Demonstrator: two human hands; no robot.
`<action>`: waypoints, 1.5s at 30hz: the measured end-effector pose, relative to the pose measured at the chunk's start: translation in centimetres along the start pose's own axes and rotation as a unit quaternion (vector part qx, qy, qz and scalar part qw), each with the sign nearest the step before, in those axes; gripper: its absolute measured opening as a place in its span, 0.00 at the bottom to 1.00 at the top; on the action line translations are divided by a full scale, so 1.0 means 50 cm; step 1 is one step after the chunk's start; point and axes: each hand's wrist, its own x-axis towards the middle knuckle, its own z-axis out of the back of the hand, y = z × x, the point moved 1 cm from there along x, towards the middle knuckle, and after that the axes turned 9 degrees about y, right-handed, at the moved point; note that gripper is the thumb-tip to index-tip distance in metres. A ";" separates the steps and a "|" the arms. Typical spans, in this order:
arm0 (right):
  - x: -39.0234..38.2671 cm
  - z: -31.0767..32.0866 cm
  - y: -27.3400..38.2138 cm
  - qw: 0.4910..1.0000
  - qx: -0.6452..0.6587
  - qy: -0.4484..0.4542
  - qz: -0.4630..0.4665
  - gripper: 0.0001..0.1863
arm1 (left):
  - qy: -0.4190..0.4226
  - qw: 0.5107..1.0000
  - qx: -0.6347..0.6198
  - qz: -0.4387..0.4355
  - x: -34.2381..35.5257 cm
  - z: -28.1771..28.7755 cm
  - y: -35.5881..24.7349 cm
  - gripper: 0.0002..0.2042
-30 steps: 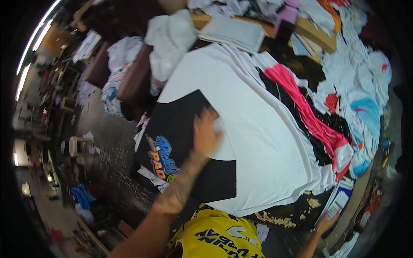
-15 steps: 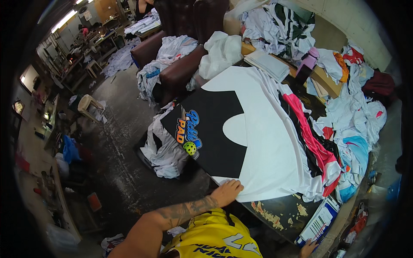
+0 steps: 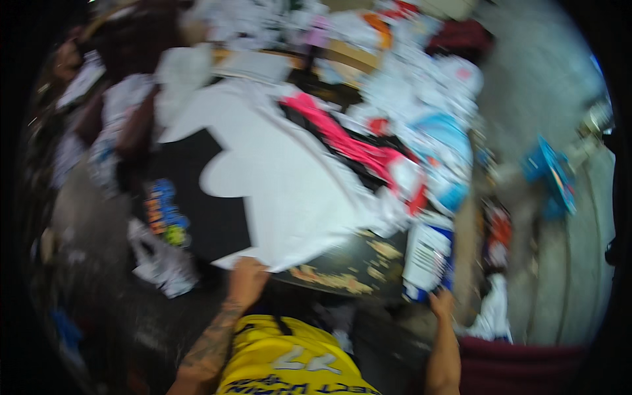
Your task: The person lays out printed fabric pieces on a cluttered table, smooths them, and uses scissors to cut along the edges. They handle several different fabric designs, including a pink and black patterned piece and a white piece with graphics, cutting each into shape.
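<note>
A large white cloth (image 3: 283, 178) lies spread over the dark table. A black area (image 3: 197, 217) with a curved neck notch and a bright orange, blue and yellow-green print covers its left side; I cannot tell whether it is printed on or a separate piece. My left hand (image 3: 249, 282), somewhat blurred, is closed on the cloth's near corner at the table edge. To the right, my right hand (image 3: 442, 304) grips the near edge of a blue and white flat package (image 3: 426, 257) at the table's corner.
The worn table top (image 3: 359, 266) shows peeling patches near me. Pink and black cloth (image 3: 336, 141) and heaped white garments (image 3: 434, 99) line the far right side. Crumpled fabric (image 3: 161, 263) hangs at the left. A blue object (image 3: 552, 176) stands out at the far right.
My view has swung to the right, blurring the picture. My right hand and forearm now show fully at the package. My left hand stays at the cloth's near corner.
</note>
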 end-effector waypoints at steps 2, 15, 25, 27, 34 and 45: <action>0.004 0.022 0.001 0.996 0.080 0.004 -0.048 0.27 | -0.006 1.000 0.004 0.011 0.006 -0.011 0.002 0.06; -0.371 -0.097 0.482 0.759 0.233 0.596 0.120 0.53 | 0.057 0.995 -0.068 0.043 0.014 0.048 -0.031 0.08; -0.286 -0.121 0.809 0.825 0.207 0.516 0.100 0.39 | 0.188 0.981 -0.052 -0.006 0.048 0.070 -0.016 0.11; -0.260 -0.122 0.869 0.826 0.236 0.491 0.145 0.43 | 0.215 0.974 -0.077 -0.008 0.058 0.072 0.007 0.12; -0.140 -0.069 1.063 0.838 0.162 0.513 0.094 0.37 | 0.312 0.933 -0.171 -0.053 0.074 0.059 0.083 0.16; 0.036 -0.077 1.331 0.840 0.084 0.527 0.096 0.47 | 0.407 0.835 -0.348 -0.129 0.129 0.012 0.174 0.19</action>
